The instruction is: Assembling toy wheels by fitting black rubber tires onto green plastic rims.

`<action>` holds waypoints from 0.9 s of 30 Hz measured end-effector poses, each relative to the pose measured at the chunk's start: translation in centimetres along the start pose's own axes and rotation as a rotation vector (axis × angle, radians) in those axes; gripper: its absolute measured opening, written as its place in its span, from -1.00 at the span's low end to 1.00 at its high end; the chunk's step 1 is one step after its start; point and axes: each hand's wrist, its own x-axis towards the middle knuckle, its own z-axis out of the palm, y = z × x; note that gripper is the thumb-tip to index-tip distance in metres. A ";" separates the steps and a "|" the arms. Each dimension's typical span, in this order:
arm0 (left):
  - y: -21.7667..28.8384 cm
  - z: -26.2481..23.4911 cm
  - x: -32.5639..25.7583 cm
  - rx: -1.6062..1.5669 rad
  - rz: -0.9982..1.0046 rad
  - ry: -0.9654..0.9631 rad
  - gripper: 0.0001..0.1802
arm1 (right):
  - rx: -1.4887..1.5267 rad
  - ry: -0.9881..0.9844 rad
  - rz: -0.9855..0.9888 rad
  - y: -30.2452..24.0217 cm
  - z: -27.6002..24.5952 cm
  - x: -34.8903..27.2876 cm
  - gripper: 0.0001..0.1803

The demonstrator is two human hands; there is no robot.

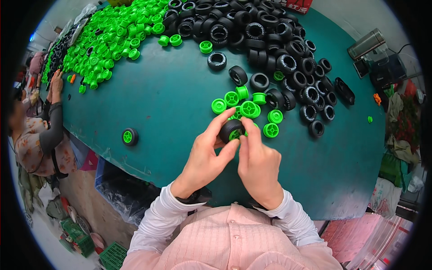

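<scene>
A small black toy tire (pixel 227 129) with a green wheel hub (pixel 236 134) partly inside it is between my two hands, just above the table. My left hand (pixel 202 155) grips the tire from the left, thumb below and fingers above. From the right, my right hand (pixel 259 167) has its fingers pressed on the same wheel. How far in the hub sits is partly hidden by the fingers. Several loose green hubs (pixel 249 109) lie right beyond my fingertips. Off to the left, a black tire with a green hub inside (pixel 130 137) lies alone.
Heaped black tires (pixel 270 40) cover the back right of the green table (pixel 180 94), and a pile of green hubs (pixel 112 38) the back left. A black tray (pixel 344 91) lies at right. Another person (pixel 45 130) stands at the left edge. A blue crate (pixel 119 189) sits below.
</scene>
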 end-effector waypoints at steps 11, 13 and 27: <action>-0.1 -1.1 0.0 -0.195 -0.195 -0.071 -0.58 | -0.076 0.039 -0.072 -0.2 0.2 -0.2 -0.51; 0.1 -1.3 0.2 -0.188 -0.233 -0.099 -0.58 | -0.109 0.050 -0.091 -0.2 0.3 -0.3 -0.51; -1.0 0.4 -0.1 -0.045 0.063 0.007 -0.46 | 0.069 -0.014 0.035 0.3 -0.7 0.4 -0.55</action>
